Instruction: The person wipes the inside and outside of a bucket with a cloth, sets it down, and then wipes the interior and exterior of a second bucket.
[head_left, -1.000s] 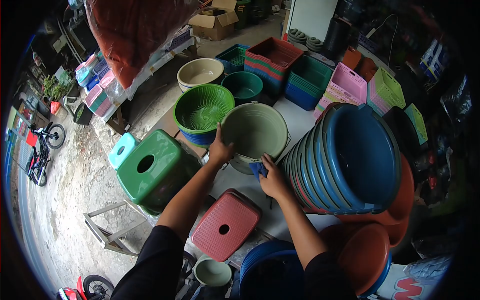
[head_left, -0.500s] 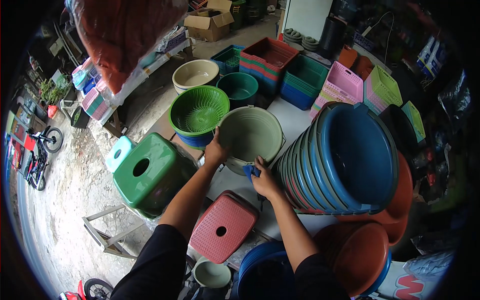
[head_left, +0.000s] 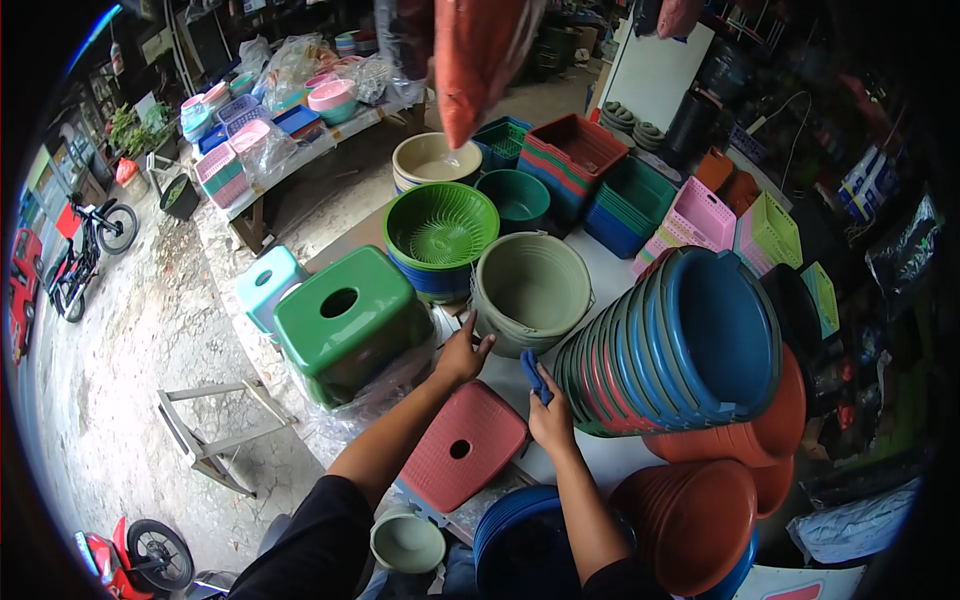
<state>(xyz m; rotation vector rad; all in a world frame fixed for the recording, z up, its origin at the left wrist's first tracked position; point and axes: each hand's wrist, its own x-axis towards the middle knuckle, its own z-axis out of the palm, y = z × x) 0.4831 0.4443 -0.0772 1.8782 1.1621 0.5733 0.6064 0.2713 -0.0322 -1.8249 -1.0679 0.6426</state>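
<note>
A grey-green bucket (head_left: 540,335) stands upright on the table among stacked plastic ware. My left hand (head_left: 463,357) is off it, just in front of its lower left side, with thumb and fingers apart and nothing in them. In my right hand (head_left: 551,420) is a folded blue cloth (head_left: 535,377), pinched between thumb and fingers, a little in front of the bucket. Nearest below both hands lies a red stool (head_left: 440,455) with a round hole in its top. To the right leans a tall stack of blue, red and green buckets (head_left: 640,350).
A green stool (head_left: 365,310) stands at left, and nested green strainer baskets (head_left: 440,225) sit behind it. Brown basins (head_left: 690,520) and a blue tub (head_left: 520,555) are close to me. Square baskets (head_left: 570,145) line the back. Plastic-wrapped goods (head_left: 475,70) hang overhead.
Both hands have let go of the bucket's rim and drawn back toward me; the bucket now stands alone. The cloth stays in my right hand. The view has shifted left.
</note>
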